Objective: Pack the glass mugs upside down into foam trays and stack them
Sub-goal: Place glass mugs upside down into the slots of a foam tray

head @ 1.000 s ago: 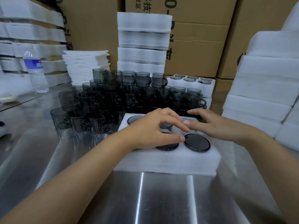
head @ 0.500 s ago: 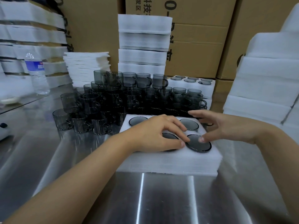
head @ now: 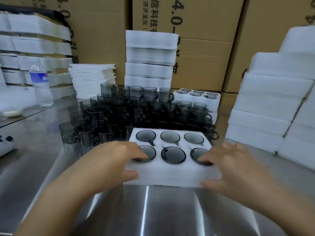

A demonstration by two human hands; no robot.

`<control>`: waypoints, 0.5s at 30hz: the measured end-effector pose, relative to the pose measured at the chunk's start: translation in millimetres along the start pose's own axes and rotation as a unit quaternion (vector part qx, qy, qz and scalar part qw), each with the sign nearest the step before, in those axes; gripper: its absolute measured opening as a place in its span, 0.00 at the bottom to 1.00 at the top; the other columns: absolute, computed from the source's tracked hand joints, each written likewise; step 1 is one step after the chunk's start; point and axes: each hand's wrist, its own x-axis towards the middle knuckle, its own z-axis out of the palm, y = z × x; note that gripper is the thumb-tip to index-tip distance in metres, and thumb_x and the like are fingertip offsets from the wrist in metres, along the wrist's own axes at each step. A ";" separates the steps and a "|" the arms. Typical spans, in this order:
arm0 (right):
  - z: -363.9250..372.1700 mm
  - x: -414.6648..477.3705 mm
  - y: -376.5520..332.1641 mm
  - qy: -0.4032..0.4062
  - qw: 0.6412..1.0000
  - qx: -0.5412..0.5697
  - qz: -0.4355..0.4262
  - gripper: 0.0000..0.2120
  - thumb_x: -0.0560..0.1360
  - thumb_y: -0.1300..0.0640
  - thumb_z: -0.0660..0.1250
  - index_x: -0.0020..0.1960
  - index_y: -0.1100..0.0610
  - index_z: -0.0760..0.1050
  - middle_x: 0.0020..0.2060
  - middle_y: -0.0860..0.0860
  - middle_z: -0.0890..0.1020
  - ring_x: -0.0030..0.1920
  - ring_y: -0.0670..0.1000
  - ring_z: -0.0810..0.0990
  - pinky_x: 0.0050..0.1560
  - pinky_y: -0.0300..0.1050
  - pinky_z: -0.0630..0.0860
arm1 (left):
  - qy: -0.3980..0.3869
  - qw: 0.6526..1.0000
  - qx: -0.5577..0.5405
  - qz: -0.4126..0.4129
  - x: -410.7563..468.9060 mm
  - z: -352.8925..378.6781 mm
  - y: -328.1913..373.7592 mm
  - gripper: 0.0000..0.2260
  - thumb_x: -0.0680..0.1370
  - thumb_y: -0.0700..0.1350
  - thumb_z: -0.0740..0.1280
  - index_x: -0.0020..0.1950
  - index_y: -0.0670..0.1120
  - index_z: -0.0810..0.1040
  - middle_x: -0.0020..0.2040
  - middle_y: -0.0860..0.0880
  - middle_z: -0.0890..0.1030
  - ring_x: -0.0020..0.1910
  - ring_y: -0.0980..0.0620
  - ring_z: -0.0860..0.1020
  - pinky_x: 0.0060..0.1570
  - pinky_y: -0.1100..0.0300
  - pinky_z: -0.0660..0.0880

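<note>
A white foam tray (head: 170,174) lies on the steel table in front of me, with several smoky glass mugs (head: 173,155) set upside down in its round holes. My left hand (head: 112,160) grips the tray's left end, fingers on top and thumb against the front side. At the right end, my right hand (head: 228,165) grips it the same way. A heap of loose smoky glass mugs (head: 129,111) stands just behind the tray.
A second filled foam tray (head: 213,101) sits behind the heap at right. Stacks of foam trays (head: 150,58) rise at the back, left and right (head: 272,103). A water bottle (head: 41,86) stands at left. Cardboard boxes (head: 204,40) form the back wall.
Both hands left the mug bottoms at the tray's middle and moved apart to its left and right ends, where they now grip it. All the mugs in the tray are uncovered.
</note>
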 end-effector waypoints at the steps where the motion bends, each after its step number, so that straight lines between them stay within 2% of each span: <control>1: 3.0 -1.2 -6.9 0.014 1.000 -0.005 0.010 0.25 0.71 0.33 0.61 0.65 0.42 0.67 0.59 0.37 0.73 0.58 0.45 0.66 0.53 0.43 0.56 | 0.011 1.000 0.014 0.010 -0.2 3.3 3.5 0.17 0.75 0.55 0.66 0.64 0.61 0.72 0.59 0.64 0.73 0.59 0.65 0.70 0.54 0.69 0.65; 3: 4.3 -5.7 -14.3 0.025 0.999 -0.028 0.014 0.21 0.72 0.37 0.65 0.61 0.45 0.70 0.56 0.40 0.75 0.56 0.48 0.70 0.52 0.44 0.58 | 0.024 0.999 0.044 0.020 -3.8 5.4 9.1 0.14 0.77 0.54 0.63 0.62 0.58 0.72 0.58 0.61 0.74 0.58 0.61 0.71 0.53 0.66 0.65; 5: 0.2 -14.0 -9.1 0.058 0.998 -0.038 -0.009 0.20 0.63 0.39 0.75 0.49 0.48 0.77 0.43 0.42 0.79 0.44 0.48 0.75 0.42 0.44 0.66 | 0.044 0.995 0.064 0.064 -11.4 -4.8 10.6 0.11 0.75 0.53 0.63 0.55 0.55 0.78 0.50 0.59 0.79 0.51 0.58 0.76 0.48 0.65 0.68; 6: -3.8 -18.4 -6.0 0.100 0.995 -0.020 -0.014 0.18 0.60 0.40 0.76 0.44 0.49 0.78 0.37 0.42 0.79 0.40 0.47 0.73 0.37 0.43 0.66 | 0.063 0.993 0.065 0.082 -14.8 -13.4 11.5 0.11 0.72 0.54 0.64 0.51 0.54 0.80 0.45 0.60 0.80 0.46 0.59 0.78 0.44 0.65 0.68; 7: -9.0 -21.6 -2.3 0.135 0.991 -0.006 -0.020 0.16 0.61 0.40 0.72 0.42 0.49 0.77 0.35 0.42 0.78 0.38 0.47 0.70 0.36 0.42 0.66 | 0.091 0.988 0.067 0.107 -17.6 -22.3 13.0 0.11 0.71 0.55 0.62 0.48 0.54 0.81 0.42 0.60 0.80 0.42 0.59 0.77 0.42 0.65 0.68; 9: -23.9 -20.9 8.1 0.190 0.981 -0.005 -0.030 0.14 0.66 0.41 0.65 0.45 0.50 0.77 0.36 0.44 0.78 0.38 0.48 0.70 0.36 0.44 0.66 | 0.140 0.977 0.074 0.143 -14.5 -40.7 13.9 0.13 0.71 0.55 0.60 0.47 0.53 0.82 0.41 0.59 0.81 0.40 0.58 0.77 0.40 0.63 0.70; 12: -54.9 0.2 26.6 0.235 0.972 -0.032 -0.004 0.15 0.68 0.49 0.74 0.51 0.55 0.80 0.39 0.50 0.80 0.36 0.56 0.76 0.36 0.48 0.66 | 0.194 0.964 0.082 0.161 13.7 -72.7 13.3 0.12 0.73 0.54 0.63 0.49 0.51 0.82 0.42 0.56 0.82 0.39 0.54 0.80 0.36 0.59 0.76; 15: -81.2 34.0 44.3 0.249 0.966 -0.050 0.053 0.21 0.66 0.56 0.77 0.57 0.59 0.80 0.42 0.56 0.81 0.40 0.61 0.76 0.41 0.51 0.64 | 0.216 0.969 0.068 0.095 71.1 -94.8 -0.1 0.12 0.75 0.53 0.65 0.56 0.53 0.80 0.51 0.58 0.81 0.50 0.53 0.79 0.43 0.55 0.74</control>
